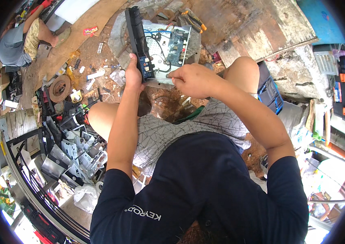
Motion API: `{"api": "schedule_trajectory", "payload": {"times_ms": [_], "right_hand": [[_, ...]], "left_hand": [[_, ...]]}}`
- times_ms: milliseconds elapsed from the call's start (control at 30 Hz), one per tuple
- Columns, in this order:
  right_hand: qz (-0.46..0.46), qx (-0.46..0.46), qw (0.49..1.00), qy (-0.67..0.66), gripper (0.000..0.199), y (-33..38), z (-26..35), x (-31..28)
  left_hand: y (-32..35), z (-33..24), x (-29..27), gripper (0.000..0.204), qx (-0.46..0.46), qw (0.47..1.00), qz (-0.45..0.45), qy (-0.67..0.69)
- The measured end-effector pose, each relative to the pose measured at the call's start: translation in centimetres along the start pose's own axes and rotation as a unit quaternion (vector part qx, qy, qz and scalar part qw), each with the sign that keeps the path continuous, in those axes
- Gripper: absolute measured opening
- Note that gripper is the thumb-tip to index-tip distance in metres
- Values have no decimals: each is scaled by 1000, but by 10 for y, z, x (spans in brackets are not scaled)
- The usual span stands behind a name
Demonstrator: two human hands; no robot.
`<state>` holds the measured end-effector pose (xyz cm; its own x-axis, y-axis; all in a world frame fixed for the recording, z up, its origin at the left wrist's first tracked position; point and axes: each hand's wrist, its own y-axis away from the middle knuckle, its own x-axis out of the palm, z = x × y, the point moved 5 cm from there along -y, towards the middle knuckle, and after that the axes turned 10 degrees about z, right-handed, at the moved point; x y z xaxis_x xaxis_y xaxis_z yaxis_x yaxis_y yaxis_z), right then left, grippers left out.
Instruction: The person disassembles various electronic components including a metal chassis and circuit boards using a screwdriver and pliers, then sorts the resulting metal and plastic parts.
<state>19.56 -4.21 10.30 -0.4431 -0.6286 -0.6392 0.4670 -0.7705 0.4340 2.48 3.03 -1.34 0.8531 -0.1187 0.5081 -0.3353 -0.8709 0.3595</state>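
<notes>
An opened electronics unit with a metal chassis [156, 45] lies in front of me on a grey block. A dark green circuit board [177, 46] and loose wires sit inside it. Its long black plastic front panel [135, 30] tilts up along the left side, with a small blue board [144, 64] at the near end. My left hand [132, 75] is closed round that near end, thumb up. At the chassis's near right corner, my right hand [193, 80] grips a screwdriver [162, 79]; its thin shaft points left toward the panel, and most of the handle is hidden in my fingers.
Pliers with orange handles [197, 22] lie beyond the chassis. Scrap metal parts [79, 150] heap up on the left, near a rusty disc [60, 88]. Another person [20, 42] sits at the far left. A worn wooden board [262, 28] lies far right.
</notes>
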Motion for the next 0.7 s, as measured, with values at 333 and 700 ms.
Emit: {"api": "schedule_trajectory", "payload": {"times_ms": [333,700], "right_hand": [[-95,21,994,-40,29,8,13,25],[-34,-1,998,44,28,0,6,1]], "left_hand": [[-4,3,-9,53,37,998,-38,30],[-1,2,-4,54,17,999,-42,3]]}}
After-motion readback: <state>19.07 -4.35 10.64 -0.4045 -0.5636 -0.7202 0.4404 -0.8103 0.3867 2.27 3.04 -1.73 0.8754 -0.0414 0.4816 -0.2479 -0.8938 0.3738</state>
